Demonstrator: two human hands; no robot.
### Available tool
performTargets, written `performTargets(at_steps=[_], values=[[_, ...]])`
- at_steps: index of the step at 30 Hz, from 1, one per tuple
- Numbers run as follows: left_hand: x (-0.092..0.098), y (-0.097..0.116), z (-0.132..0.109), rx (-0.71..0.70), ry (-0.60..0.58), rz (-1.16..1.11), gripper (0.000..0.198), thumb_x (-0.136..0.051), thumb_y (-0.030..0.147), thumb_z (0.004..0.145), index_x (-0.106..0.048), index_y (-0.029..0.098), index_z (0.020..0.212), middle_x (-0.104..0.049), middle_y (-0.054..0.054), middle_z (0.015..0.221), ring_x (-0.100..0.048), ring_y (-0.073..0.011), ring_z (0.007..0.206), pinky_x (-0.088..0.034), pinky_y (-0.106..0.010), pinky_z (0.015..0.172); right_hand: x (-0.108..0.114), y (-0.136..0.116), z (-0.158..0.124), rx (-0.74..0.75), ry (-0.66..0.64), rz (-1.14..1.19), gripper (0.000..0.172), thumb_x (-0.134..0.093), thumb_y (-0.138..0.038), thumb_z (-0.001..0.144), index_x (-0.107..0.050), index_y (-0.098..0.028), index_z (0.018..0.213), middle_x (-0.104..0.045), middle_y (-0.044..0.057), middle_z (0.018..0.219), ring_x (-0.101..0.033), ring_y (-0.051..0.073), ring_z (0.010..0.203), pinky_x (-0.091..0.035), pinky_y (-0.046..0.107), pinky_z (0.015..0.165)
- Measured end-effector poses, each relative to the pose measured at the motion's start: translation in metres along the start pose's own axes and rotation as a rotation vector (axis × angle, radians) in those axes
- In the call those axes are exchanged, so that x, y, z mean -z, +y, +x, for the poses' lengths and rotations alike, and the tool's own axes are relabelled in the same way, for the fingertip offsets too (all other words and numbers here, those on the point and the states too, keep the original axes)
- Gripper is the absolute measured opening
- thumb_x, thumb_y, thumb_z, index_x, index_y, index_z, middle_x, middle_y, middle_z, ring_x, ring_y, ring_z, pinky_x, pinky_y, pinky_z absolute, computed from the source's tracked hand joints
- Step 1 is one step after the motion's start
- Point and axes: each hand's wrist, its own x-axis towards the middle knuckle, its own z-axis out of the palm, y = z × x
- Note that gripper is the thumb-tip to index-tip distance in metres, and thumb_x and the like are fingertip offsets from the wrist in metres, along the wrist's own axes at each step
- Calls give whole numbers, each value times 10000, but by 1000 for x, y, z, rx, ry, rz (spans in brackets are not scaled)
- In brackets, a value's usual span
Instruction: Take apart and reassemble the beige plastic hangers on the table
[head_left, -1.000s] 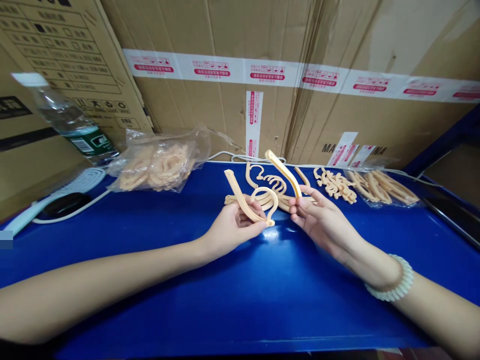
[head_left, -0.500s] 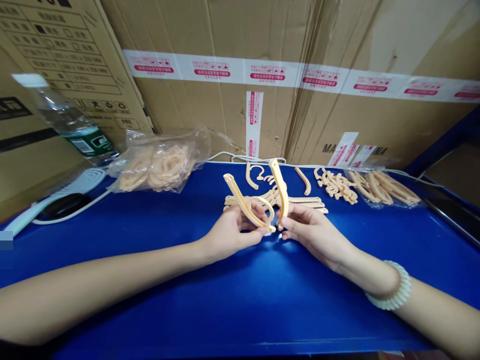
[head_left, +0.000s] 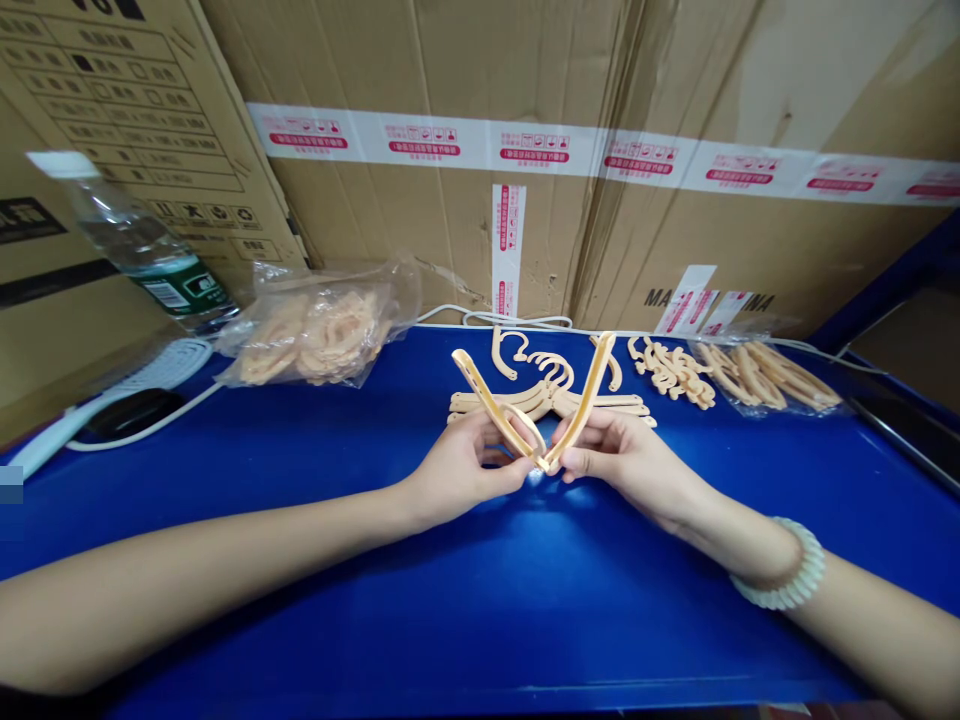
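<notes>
My left hand is closed on a beige plastic hanger arm, with a curved hook at its lower end, partly behind the fingers. In my right hand is a second beige hanger arm, slanting up to the right. The two arms meet at their lower ends between my fingertips and form a V; whether they are joined there I cannot tell. Just beyond my hands lies a stack of folding hangers, their hooks fanned toward the back. Loose hanger pieces lie behind it.
A plastic bag of beige parts sits at the left, by a water bottle and a white brush-like item. At the right are a pile of hooks and bagged hanger arms. Cardboard boxes wall off the back.
The right hanger arm has tilted outward to the right and turned, showing its hollow side. Its lower end now meets the left piece. The left hand has barely moved.
</notes>
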Motion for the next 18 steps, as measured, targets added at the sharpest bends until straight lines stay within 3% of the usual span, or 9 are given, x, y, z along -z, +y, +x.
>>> performTargets(at_steps=[5, 11, 18], values=[[0, -1, 0, 45, 58, 14, 273, -768, 217, 710, -578, 182, 903, -726, -37, 898, -719, -198, 835, -578, -315, 751, -1, 0, 0, 4, 4, -20, 244, -875, -267, 725, -697, -180, 868, -777, 33, 810, -728, 146, 741, -569, 235, 658], [1, 1, -1, 82, 39, 42, 296, -774, 260, 707, -580, 179, 915, -738, -44, 904, -727, -215, 867, -582, -323, 752, -1, -2, -1, 26, 27, -90, 286, -881, -298, 702, -694, -172, 879, -782, 47, 820, -723, 157, 708, -575, 255, 646], [1, 0, -1, 108, 94, -14, 301, -809, 253, 688, -564, 174, 843, -721, -24, 809, -711, -170, 734, -584, -289, 687, -9, 0, -2, 37, 90, -156, 334, -915, -355, 637, -722, -169, 837, -773, 38, 794, -701, 153, 649, -587, 256, 610]])
